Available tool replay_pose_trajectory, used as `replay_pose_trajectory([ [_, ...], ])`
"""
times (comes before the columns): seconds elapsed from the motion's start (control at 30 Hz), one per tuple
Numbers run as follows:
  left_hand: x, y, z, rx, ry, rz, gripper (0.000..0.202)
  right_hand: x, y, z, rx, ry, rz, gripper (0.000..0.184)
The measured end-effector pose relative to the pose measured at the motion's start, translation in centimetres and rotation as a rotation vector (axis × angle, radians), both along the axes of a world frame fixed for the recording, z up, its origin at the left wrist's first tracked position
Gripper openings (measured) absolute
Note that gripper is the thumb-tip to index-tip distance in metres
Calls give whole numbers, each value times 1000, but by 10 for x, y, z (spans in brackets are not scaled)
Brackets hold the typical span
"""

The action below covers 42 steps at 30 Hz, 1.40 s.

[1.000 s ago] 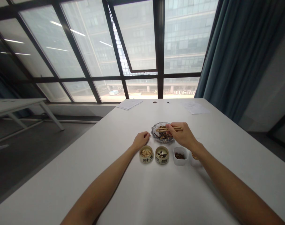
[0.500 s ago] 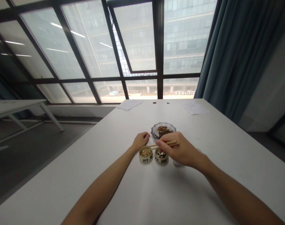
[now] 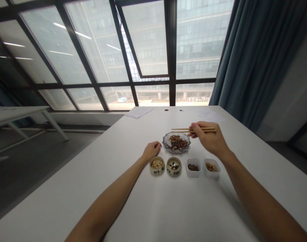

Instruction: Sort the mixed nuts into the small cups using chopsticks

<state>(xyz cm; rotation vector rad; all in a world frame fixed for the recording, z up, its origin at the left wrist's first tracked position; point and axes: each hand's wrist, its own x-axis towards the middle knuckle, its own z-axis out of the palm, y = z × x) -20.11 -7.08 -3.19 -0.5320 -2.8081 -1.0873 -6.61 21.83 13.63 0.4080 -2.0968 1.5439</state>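
My right hand point(image 3: 209, 137) is shut on a pair of wooden chopsticks point(image 3: 194, 129), holding them level above the table, just beyond and to the right of a ribbed glass dish point(image 3: 176, 133). Their tips are apart from the dish and seem to hold nothing. The dish contains mixed nuts and dark seeds. My left hand point(image 3: 151, 150) rests curled on the table close to the dish's near left side. Below it stand two small lettered ceramic cups point(image 3: 157, 171) point(image 3: 174, 172). Two small white square dishes point(image 3: 193, 173) point(image 3: 211, 174) stand to their right, each containing some nuts.
Loose sheets of paper point(image 3: 139, 112) lie at the far edge of the white table point(image 3: 168, 208). A second white table point(image 3: 14, 113) stands to the left. Large windows point(image 3: 148, 43) lie beyond the far edge, with a dark teal curtain point(image 3: 251, 50) at right.
My right hand has moved up and to the right with the chopsticks, from over the cups to beyond the glass dish, uncovering the white dishes. My left hand has stayed in place.
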Motion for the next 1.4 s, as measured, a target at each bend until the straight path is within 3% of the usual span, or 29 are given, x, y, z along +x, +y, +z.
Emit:
replay_pose_trajectory([
  [0.2, -2, -1, -2, -9, 7, -4, 29, -34, 5, -28, 75, -47, -73, 41],
  [0.43, -1, -1, -2, -12, 14, -1, 31, -47, -18, -58, 155, -98, -5, 42],
  [0.6, 0, 0, 0, -10, 9, 1, 30, -47, -25, -64, 176, -132, -24, 44],
  [0.87, 2, 0, 2, -10, 13, -2, 30, -55, -28, -74, 3, -209, -40, 48],
  [1.1, -1, 0, -1, -21, 11, 3, 29, -61, -31, -91, 82, -104, -96, 52],
  [1.4, 0, 1, 0, -20, 7, 3, 29, -61, -32, -92, 125, -65, -107, 52],
])
